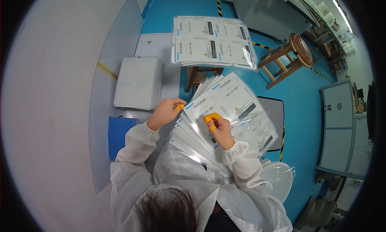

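Observation:
A fanned stack of white printed sheets (189, 140) lies across my lap. Its top printed sheet (219, 96) has blue and black print and a yellow warning mark. At that sheet's left corner, my left hand (165, 113) is closed, with the yellow-covered finger and thumb pinching the edge. My right hand (220, 131) is over the middle of the same sheet, its yellow-covered fingers curled together; what they hold, if anything, is hidden. Crinkled clear film (254, 129) lies over the sheet's right part, close beside the right hand.
Another pile of printed sheets (215, 41) rests on a wooden stool ahead. Left of it are a stack of plain white sheets (136, 82) and a blue panel (119, 136). A wooden stool (299, 51) stands far right, a grey cabinet (338, 127) at right, a white round seat (279, 179) beside me.

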`<state>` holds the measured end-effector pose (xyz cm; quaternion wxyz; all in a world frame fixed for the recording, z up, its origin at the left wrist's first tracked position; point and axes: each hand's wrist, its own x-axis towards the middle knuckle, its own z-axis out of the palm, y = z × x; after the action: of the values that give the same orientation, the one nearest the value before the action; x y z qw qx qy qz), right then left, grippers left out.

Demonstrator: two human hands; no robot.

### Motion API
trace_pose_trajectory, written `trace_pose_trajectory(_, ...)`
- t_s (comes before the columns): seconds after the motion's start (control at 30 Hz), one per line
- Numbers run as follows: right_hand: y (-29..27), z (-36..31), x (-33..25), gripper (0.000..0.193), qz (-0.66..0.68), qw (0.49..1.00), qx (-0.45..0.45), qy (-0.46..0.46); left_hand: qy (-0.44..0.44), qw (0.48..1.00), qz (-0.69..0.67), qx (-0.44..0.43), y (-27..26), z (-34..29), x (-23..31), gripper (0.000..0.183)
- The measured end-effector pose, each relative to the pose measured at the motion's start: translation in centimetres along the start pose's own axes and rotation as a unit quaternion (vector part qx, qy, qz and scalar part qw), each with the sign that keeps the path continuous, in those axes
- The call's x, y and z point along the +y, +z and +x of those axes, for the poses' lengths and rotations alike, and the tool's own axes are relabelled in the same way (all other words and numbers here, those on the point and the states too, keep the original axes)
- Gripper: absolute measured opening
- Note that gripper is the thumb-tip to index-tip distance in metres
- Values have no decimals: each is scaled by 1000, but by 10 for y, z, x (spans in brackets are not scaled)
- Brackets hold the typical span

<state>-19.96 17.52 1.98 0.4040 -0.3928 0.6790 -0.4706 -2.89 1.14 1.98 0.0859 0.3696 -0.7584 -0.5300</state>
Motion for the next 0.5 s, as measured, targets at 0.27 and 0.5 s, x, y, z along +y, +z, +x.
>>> trace_pose_trajectory(0.27,44,34,7,28,-155,982,14,-108,-3,996,-83,20,10,8,5,30)
trace_pose_trajectory(0.5,39,48,16,23,-209,974,55,-69,-9,998,-64,0,11,5,1,31)
